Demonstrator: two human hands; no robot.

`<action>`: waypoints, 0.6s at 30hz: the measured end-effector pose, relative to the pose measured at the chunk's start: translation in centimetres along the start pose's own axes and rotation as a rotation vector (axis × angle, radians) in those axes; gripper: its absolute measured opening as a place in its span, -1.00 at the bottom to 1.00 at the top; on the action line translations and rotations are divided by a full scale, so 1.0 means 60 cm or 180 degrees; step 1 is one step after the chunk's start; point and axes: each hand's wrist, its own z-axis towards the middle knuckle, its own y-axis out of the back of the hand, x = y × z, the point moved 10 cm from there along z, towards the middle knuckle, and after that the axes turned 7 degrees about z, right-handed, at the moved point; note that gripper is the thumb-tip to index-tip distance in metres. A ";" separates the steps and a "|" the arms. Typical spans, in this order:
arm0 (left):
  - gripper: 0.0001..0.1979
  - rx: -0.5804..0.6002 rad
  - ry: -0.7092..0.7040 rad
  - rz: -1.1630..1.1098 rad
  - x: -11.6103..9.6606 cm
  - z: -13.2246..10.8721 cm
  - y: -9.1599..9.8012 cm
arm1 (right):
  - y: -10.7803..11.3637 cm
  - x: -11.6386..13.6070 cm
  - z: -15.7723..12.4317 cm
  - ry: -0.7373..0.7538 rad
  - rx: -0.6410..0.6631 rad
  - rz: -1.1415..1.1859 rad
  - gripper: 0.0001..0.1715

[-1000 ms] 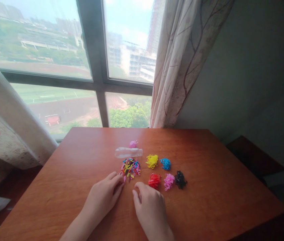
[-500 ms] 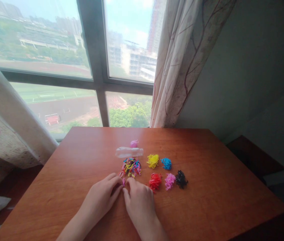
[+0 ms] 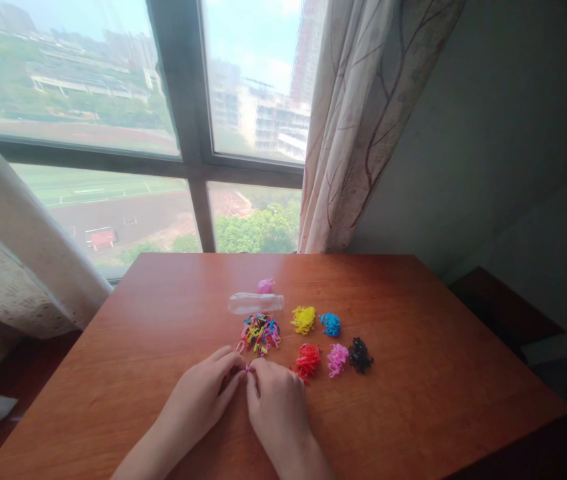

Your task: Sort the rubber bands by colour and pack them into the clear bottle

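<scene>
Both hands meet low over the table, fingertips nearly touching. Between them is a small pinkish-purple rubber band, pinched by my left hand on one side and my right hand on the other. Just beyond the fingers lies a mixed heap of rubber bands in several colours, with a loose pink loop at its near left edge. Close to the right hand's knuckles is a pile of red rubber bands. My fingers partly hide the held band.
Sorted piles of yellow bands, blue bands, pink bands and black bands lie to the right. Behind the mixed heap are a clear plastic bottle on its side and a pink cap-like piece. The wooden table reaches the window.
The pinkish-purple band stood up as a loop between my fingers; now it looks smaller and bunched between them. My right fingertips have shifted slightly. The whole view has moved a little.
</scene>
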 end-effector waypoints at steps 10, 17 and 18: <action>-0.82 0.0052 -0.0112 0.0110 -0.012 0.000 -0.003 | 0.113 -0.111 -0.041 -0.0329 -0.0942 0.0484 -0.72; -0.80 0.0053 -0.0158 0.0158 -0.019 0.002 -0.008 | 0.152 -0.254 -0.083 -0.0821 -0.1020 0.0344 -0.65; -0.80 0.0025 -0.0144 0.0153 -0.017 0.002 -0.007 | 0.153 -0.261 -0.085 -0.0854 -0.0993 0.0317 -0.64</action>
